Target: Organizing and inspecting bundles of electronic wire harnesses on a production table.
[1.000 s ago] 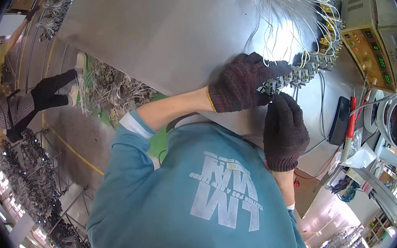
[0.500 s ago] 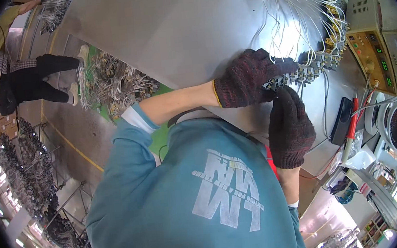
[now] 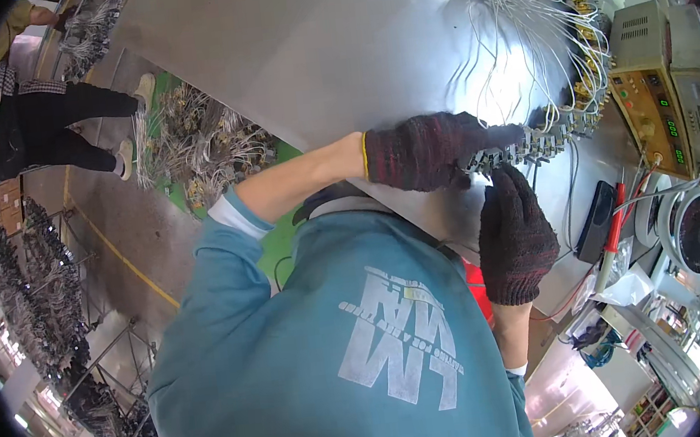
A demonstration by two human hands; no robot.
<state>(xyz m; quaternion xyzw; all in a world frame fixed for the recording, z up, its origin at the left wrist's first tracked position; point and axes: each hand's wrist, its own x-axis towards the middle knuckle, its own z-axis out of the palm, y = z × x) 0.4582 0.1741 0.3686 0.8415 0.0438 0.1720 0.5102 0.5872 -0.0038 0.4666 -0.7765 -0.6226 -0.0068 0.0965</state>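
My left hand (image 3: 433, 152), in a dark knit glove, grips the near end of a long row of small metal parts (image 3: 537, 148) with thin white wires (image 3: 509, 23). Its forefinger stretches along the top of the row. My right hand (image 3: 518, 239), gloved alike, has its fingers drawn together at the underside of the row's near end. What those fingertips hold, if anything, is hidden. The row curves away to the far right, where its parts look yellow, and the wires fan out over the metal tabletop (image 3: 306, 44).
Test instruments with displays (image 3: 655, 114) stand at the right. Nearby are a black box (image 3: 597, 218), a red-handled tool (image 3: 614, 225), cables and a round dial-like device (image 3: 699, 230). Wire bundles (image 3: 214, 143) lie on the green floor; another person (image 3: 41, 123) stands at far left.
My left hand has come slightly down and leftward, still at the row's end. My right hand stays beneath it. Green digits now light on the right-hand instrument.
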